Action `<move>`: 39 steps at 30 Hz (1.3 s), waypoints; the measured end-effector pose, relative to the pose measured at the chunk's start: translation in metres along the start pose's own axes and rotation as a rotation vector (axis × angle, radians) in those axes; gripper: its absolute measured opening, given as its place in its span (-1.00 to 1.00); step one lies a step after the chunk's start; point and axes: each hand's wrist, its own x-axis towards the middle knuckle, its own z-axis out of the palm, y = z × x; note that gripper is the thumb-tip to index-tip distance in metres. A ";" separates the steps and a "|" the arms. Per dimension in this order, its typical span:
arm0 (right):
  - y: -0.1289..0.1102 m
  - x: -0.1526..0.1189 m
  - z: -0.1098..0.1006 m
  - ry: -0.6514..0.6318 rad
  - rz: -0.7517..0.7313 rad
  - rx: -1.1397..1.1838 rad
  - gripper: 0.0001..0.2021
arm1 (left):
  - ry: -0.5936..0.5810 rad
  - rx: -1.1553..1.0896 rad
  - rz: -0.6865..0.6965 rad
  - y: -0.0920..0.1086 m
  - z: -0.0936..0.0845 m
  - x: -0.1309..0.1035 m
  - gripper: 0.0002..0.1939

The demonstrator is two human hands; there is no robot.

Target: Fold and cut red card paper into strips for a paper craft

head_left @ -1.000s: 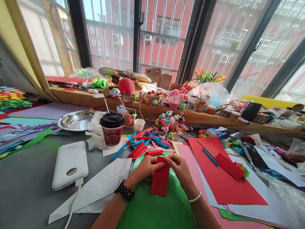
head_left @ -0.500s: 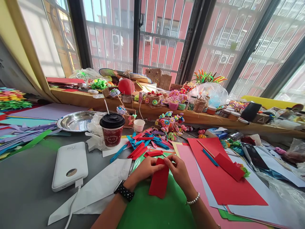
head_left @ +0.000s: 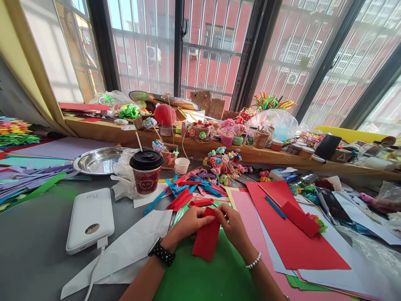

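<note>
Between both hands is a red paper strip (head_left: 206, 240), its lower end hanging over a green sheet (head_left: 188, 280). My left hand (head_left: 193, 221), with a black dotted watch band at the wrist, pinches the strip's upper left edge. At the upper right corner, my right hand (head_left: 230, 219) is closed on the same strip with thumb and fingers; a beaded bracelet circles that wrist. Just beyond the fingertips lie folded red paper pieces (head_left: 180, 200) and blue folded strips (head_left: 213, 191).
To the left are a white power bank (head_left: 90, 219) with a cable, a lidded coffee cup (head_left: 145, 172) and a metal plate (head_left: 82, 164). Red paper sheets (head_left: 316, 253) and a wooden stick lie right. A crowded sill (head_left: 131, 136) runs behind, with a paper cup (head_left: 181, 166) in front.
The red strip has tilted slightly, its lower end shifting left. Both hands keep hold of its top. The whole view has moved a little.
</note>
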 end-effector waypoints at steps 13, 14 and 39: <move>-0.001 0.001 -0.006 -0.073 0.038 0.100 -0.76 | 0.074 -0.051 0.010 0.002 -0.002 0.000 -0.70; -0.001 0.001 -0.007 -0.085 0.050 0.119 -0.75 | 0.056 -0.064 -0.001 0.003 -0.003 -0.001 -0.70; 0.005 0.001 0.008 -0.113 0.045 -0.065 -0.69 | -0.007 0.004 -0.043 0.001 -0.006 0.002 -0.67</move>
